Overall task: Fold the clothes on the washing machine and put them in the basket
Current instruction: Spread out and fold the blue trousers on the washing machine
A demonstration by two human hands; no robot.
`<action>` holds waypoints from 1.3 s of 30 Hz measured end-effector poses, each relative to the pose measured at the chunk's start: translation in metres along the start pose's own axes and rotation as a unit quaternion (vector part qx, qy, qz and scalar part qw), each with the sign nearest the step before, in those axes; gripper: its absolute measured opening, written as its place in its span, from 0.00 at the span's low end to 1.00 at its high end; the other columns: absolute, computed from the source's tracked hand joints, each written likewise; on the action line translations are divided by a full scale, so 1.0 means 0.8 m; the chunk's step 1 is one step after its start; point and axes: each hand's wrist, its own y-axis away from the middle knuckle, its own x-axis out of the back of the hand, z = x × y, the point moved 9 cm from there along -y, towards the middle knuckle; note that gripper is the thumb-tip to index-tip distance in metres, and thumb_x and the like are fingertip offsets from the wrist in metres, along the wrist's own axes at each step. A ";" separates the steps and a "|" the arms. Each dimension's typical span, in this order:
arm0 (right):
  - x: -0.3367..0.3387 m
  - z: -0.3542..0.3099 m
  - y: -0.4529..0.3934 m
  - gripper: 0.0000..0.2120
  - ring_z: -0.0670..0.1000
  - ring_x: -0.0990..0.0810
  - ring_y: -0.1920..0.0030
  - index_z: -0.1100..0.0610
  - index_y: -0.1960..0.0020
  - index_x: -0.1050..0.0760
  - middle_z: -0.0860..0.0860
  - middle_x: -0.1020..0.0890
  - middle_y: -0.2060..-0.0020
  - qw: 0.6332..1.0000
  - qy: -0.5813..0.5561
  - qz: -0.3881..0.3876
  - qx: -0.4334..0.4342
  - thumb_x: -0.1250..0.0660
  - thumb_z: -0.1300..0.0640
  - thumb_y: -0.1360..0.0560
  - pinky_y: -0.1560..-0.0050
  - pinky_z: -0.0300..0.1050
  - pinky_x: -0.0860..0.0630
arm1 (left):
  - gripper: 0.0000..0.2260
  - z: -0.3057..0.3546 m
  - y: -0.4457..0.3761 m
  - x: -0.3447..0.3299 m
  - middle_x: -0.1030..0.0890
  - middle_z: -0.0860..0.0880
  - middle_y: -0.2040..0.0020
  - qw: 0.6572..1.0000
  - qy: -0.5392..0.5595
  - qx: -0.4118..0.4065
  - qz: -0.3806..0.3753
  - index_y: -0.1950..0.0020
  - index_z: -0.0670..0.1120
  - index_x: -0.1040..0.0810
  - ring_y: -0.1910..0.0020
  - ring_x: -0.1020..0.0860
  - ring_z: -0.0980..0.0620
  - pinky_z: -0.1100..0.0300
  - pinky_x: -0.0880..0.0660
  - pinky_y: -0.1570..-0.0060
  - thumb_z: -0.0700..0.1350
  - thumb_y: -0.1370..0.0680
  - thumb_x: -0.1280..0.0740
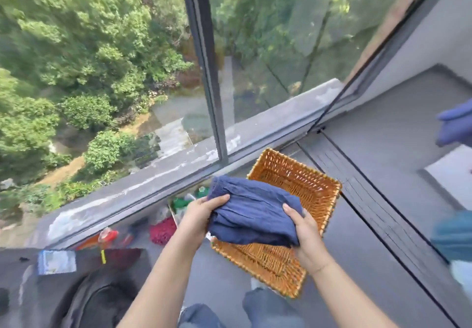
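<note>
A folded dark blue garment (252, 212) hangs in the air just above an orange wicker basket (301, 182) that stands on the grey floor by the window. My left hand (201, 212) grips the garment's left edge, fingers curled over the top. My right hand (304, 233) grips its right lower corner, thumb on top. The basket's inside looks bare where it shows. The dark washing machine (84, 289) with its round door is at the lower left.
A tall window (204, 72) fills the far side, trees far below. Colourful packets and a red bundle (163, 230) lie along the sill left of the basket. Blue and teal cloth (454, 123) shows at the right edge. My knees (268, 307) are at the bottom.
</note>
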 end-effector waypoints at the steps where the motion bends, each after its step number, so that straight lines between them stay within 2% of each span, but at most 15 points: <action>1: 0.021 -0.006 -0.014 0.13 0.57 0.18 0.51 0.64 0.40 0.24 0.60 0.17 0.48 1.000 0.000 0.017 0.005 0.34 0.63 0.24 0.52 0.48 0.20 | 0.11 -0.005 -0.017 -0.022 0.16 0.38 0.53 1.000 -0.013 0.006 -0.011 0.46 0.34 0.20 0.60 0.17 0.45 0.58 0.19 0.59 0.36 0.27 0.30; 4: 0.074 -0.016 -0.056 0.11 0.52 0.16 0.58 0.64 0.42 0.25 0.57 0.16 0.53 0.997 -0.006 0.074 0.015 0.34 0.64 0.24 0.60 0.42 0.19 | 0.09 -0.031 -0.072 -0.077 0.16 0.40 0.56 0.998 -0.047 0.028 -0.041 0.47 0.34 0.20 0.62 0.17 0.47 0.59 0.19 0.60 0.35 0.26 0.31; 8: 0.131 0.005 -0.120 0.07 0.53 0.18 0.56 0.58 0.44 0.26 0.57 0.18 0.50 0.991 0.009 0.135 -0.011 0.35 0.63 0.22 0.56 0.46 0.21 | 0.09 -0.084 -0.155 -0.124 0.16 0.42 0.60 0.991 -0.109 0.070 -0.040 0.46 0.34 0.20 0.64 0.17 0.48 0.59 0.21 0.61 0.34 0.25 0.32; 11: 0.146 0.017 -0.193 0.13 0.52 0.20 0.54 0.59 0.40 0.30 0.56 0.20 0.48 0.985 0.064 0.160 -0.003 0.34 0.64 0.23 0.55 0.46 0.23 | 0.07 -0.100 -0.243 -0.144 0.16 0.44 0.60 0.986 -0.154 0.063 -0.025 0.48 0.38 0.20 0.62 0.18 0.48 0.60 0.23 0.64 0.35 0.25 0.31; 14: 0.158 0.023 -0.253 0.15 0.50 0.21 0.54 0.58 0.40 0.31 0.54 0.21 0.49 0.980 0.087 0.180 0.019 0.33 0.65 0.24 0.59 0.41 0.25 | 0.07 -0.116 -0.312 -0.160 0.16 0.45 0.59 0.981 -0.184 0.058 -0.028 0.47 0.38 0.20 0.62 0.18 0.49 0.61 0.24 0.65 0.36 0.25 0.31; 16: 0.169 0.032 -0.290 0.16 0.53 0.22 0.51 0.58 0.40 0.32 0.56 0.22 0.47 0.975 0.098 0.196 0.025 0.33 0.67 0.25 0.56 0.42 0.25 | 0.07 -0.130 -0.351 -0.165 0.16 0.44 0.59 0.978 -0.199 0.056 -0.028 0.47 0.39 0.20 0.63 0.17 0.50 0.62 0.23 0.66 0.36 0.24 0.32; 20: 0.196 0.056 -0.342 0.19 0.59 0.22 0.43 0.62 0.37 0.32 0.59 0.22 0.43 0.958 0.145 0.246 0.035 0.32 0.67 0.25 0.40 0.54 0.25 | 0.12 -0.164 -0.396 -0.173 0.19 0.43 0.50 0.969 -0.247 0.028 -0.007 0.41 0.39 0.25 0.52 0.21 0.45 0.56 0.25 0.54 0.36 0.24 0.32; 22: 0.200 0.061 -0.353 0.19 0.60 0.23 0.42 0.63 0.37 0.32 0.59 0.22 0.43 0.944 0.195 0.265 0.037 0.32 0.66 0.25 0.39 0.54 0.26 | 0.12 -0.168 -0.405 -0.173 0.21 0.46 0.50 0.945 -0.325 -0.013 0.031 0.41 0.45 0.28 0.48 0.23 0.46 0.55 0.26 0.46 0.38 0.24 0.33; 25: 0.200 0.061 -0.350 0.21 0.61 0.23 0.42 0.64 0.35 0.33 0.60 0.22 0.42 0.914 0.257 0.307 0.065 0.31 0.62 0.25 0.40 0.53 0.26 | 0.12 -0.164 -0.406 -0.176 0.22 0.45 0.45 0.915 -0.395 -0.060 0.065 0.45 0.51 0.30 0.44 0.23 0.42 0.46 0.28 0.38 0.43 0.26 0.33; 27: 0.194 0.057 -0.340 0.23 0.60 0.23 0.42 0.63 0.34 0.34 0.60 0.23 0.42 0.907 0.267 0.315 0.083 0.30 0.62 0.26 0.41 0.51 0.27 | 0.13 -0.155 -0.399 -0.183 0.21 0.45 0.44 0.896 -0.431 -0.091 0.065 0.45 0.49 0.29 0.42 0.23 0.41 0.50 0.29 0.36 0.42 0.27 0.32; 29: 0.184 0.049 -0.327 0.27 0.59 0.24 0.41 0.64 0.34 0.35 0.59 0.24 0.42 0.907 0.266 0.311 0.098 0.28 0.64 0.29 0.40 0.50 0.27 | 0.16 -0.127 -0.376 -0.202 0.23 0.46 0.44 0.862 -0.484 -0.146 0.033 0.39 0.44 0.27 0.40 0.25 0.43 0.59 0.32 0.39 0.39 0.26 0.32; 31: 0.175 0.034 -0.310 0.30 0.58 0.26 0.40 0.64 0.35 0.35 0.59 0.26 0.41 0.897 0.290 0.313 0.118 0.25 0.65 0.32 0.39 0.50 0.27 | 0.23 -0.100 -0.349 -0.223 0.26 0.44 0.37 0.829 -0.527 -0.187 -0.020 0.31 0.41 0.31 0.35 0.28 0.45 0.58 0.34 0.36 0.35 0.26 0.34; 33: 0.164 0.012 -0.290 0.30 0.56 0.28 0.38 0.63 0.34 0.34 0.57 0.28 0.39 0.886 0.319 0.311 0.131 0.25 0.63 0.31 0.39 0.46 0.30 | 0.25 -0.076 -0.326 -0.238 0.29 0.45 0.33 0.790 -0.576 -0.204 -0.055 0.29 0.43 0.33 0.32 0.32 0.46 0.56 0.37 0.32 0.36 0.25 0.35; 35: 0.154 -0.013 -0.267 0.28 0.52 0.29 0.40 0.61 0.34 0.34 0.53 0.28 0.41 0.890 0.317 0.297 0.143 0.27 0.63 0.30 0.42 0.40 0.32 | 0.22 -0.051 -0.302 -0.257 0.27 0.47 0.34 0.772 -0.593 -0.211 -0.089 0.30 0.45 0.31 0.33 0.30 0.48 0.59 0.36 0.35 0.36 0.25 0.36; 39: 0.144 -0.056 -0.205 0.17 0.50 0.24 0.48 0.53 0.43 0.29 0.48 0.24 0.48 0.911 0.288 0.245 0.166 0.30 0.65 0.28 0.48 0.37 0.30 | 0.15 -0.009 -0.244 -0.288 0.22 0.50 0.44 0.782 -0.574 -0.203 -0.132 0.44 0.47 0.24 0.43 0.25 0.52 0.65 0.33 0.52 0.34 0.26 0.39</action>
